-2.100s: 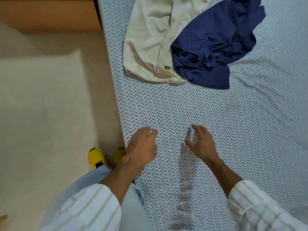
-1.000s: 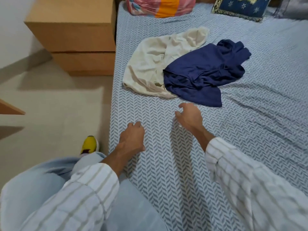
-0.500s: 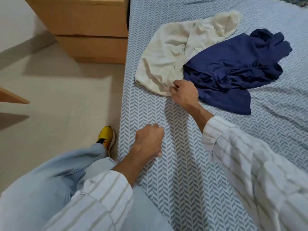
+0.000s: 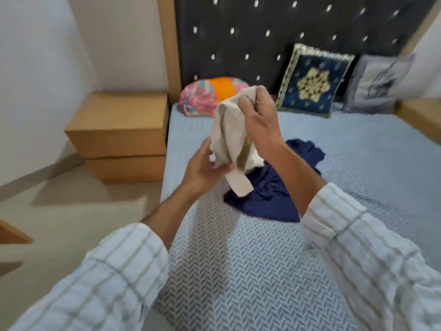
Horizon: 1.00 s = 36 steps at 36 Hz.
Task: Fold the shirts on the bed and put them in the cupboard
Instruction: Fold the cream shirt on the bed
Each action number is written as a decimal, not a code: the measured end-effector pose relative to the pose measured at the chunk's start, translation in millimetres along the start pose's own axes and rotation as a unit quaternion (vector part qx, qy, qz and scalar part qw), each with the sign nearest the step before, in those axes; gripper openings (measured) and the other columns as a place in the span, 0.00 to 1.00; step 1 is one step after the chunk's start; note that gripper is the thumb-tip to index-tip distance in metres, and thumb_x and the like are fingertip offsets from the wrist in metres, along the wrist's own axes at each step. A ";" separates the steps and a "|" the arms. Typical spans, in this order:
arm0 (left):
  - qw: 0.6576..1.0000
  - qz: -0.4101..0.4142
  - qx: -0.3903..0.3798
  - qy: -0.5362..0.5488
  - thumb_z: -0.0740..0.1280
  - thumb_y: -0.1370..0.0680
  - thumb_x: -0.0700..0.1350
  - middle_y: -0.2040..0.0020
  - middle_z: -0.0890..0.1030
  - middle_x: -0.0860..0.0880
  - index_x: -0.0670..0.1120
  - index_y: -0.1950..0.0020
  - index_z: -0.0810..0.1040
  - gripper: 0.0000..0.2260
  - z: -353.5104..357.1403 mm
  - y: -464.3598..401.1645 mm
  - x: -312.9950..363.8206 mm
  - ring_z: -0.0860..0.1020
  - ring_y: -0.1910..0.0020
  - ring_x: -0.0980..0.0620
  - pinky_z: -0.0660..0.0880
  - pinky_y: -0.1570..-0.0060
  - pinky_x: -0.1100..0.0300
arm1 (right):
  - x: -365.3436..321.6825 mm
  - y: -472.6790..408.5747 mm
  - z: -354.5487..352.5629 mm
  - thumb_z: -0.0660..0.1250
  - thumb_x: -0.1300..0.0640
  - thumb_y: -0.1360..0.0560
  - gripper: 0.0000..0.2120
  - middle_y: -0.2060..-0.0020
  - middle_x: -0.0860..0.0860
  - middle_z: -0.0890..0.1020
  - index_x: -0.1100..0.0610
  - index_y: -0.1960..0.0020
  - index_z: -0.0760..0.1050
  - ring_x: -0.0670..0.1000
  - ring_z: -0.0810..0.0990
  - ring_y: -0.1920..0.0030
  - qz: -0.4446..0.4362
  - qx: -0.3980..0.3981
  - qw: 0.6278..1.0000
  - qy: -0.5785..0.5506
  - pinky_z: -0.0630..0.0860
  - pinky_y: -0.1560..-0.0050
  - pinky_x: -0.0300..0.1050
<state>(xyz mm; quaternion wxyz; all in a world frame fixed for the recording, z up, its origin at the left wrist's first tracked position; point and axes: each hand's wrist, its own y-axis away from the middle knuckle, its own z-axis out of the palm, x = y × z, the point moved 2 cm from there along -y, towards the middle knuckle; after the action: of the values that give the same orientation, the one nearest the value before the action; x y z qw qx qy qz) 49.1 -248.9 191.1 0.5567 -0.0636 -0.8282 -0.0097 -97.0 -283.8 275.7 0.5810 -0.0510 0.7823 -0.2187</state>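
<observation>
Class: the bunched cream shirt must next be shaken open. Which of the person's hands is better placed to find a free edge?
Probably the left hand: it holds the cream cotton shirt low, by its dangling end. The right hand grips the top, bearing the weight.

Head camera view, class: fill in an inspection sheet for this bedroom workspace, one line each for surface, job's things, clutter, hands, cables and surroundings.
Surface: bed with a blue-grey herringbone sheet.
Job's things: cream shirt bunched and lifted off the bed; navy shirt lies crumpled on the sheet. Cupboard not in view.
Clutter: pink and orange bundle, blue patterned cushion and grey cushion at the headboard.
Hands: right hand grips the cream shirt's top; left hand holds its lower part.
Cables: nothing seen.
Surroundings: dark studded headboard; wooden bedside drawers to the left; tiled floor.
</observation>
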 end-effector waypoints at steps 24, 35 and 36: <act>0.984 0.172 -0.034 0.011 0.74 0.25 0.59 0.56 0.86 0.40 0.40 0.56 0.86 0.21 -65.4 61.6 227.8 0.84 0.60 0.43 0.81 0.55 0.45 | -131.0 28.0 -138.0 0.66 0.53 0.26 0.10 0.61 0.45 0.76 0.53 0.65 0.76 0.46 0.74 0.61 0.002 0.155 0.985 -0.073 0.71 0.58 0.45; 0.988 0.149 -0.028 -0.038 0.78 0.29 0.52 0.59 0.87 0.50 0.45 0.53 0.87 0.13 -102.1 93.6 233.8 0.85 0.63 0.52 0.79 0.67 0.61 | -129.3 47.5 -152.3 0.72 0.30 0.32 0.28 0.58 0.52 0.78 0.55 0.51 0.75 0.51 0.75 0.57 0.019 -0.074 0.997 -0.016 0.75 0.57 0.52; 0.986 0.158 -0.009 -0.047 0.77 0.28 0.53 0.59 0.87 0.50 0.46 0.53 0.87 0.11 -105.1 94.5 233.2 0.84 0.63 0.53 0.78 0.67 0.62 | -129.6 51.6 -153.2 0.77 0.30 0.36 0.34 0.55 0.54 0.79 0.55 0.46 0.74 0.52 0.77 0.55 0.029 -0.111 0.993 -0.004 0.77 0.55 0.53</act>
<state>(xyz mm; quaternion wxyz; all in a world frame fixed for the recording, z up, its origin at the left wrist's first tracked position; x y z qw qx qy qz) 70.1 -142.2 441.2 0.5113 -0.1994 -0.8327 0.0737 -189.2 -150.8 405.0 0.5811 -0.0932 0.8005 -0.1133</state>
